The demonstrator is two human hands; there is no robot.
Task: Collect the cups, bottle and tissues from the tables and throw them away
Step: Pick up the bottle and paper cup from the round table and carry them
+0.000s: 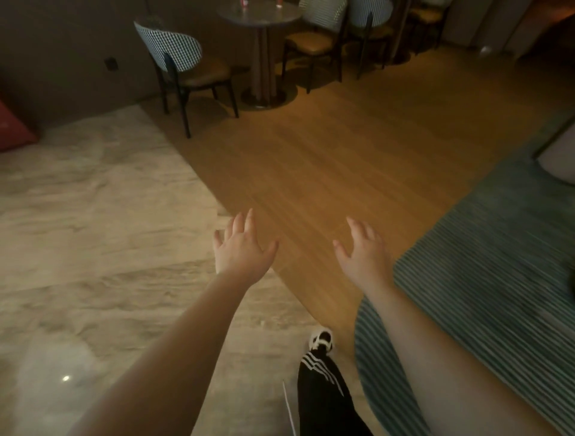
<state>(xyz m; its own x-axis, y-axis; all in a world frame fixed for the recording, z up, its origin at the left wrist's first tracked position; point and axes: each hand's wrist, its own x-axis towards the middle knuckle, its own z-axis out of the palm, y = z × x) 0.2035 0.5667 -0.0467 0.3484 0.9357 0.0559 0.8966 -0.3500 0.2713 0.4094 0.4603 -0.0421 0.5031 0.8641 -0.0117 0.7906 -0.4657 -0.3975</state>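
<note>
No legible text, label, number or sign appears anywhere in view. Red-and-white items (pixel 245 3) on the round desk (pixel 259 13), well ahead of both grips, are too small and blurred to read any printing on them.

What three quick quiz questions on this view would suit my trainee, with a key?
1. True or false: the left hand holds a cup.
2. Which floor lies under the round table? A) wood B) marble C) rug
3. Fill in: the striped rug lies on the person's ___ side.

Key: 1 false, both it and the right hand are open and hold nothing. 2 A. 3 right.
</note>
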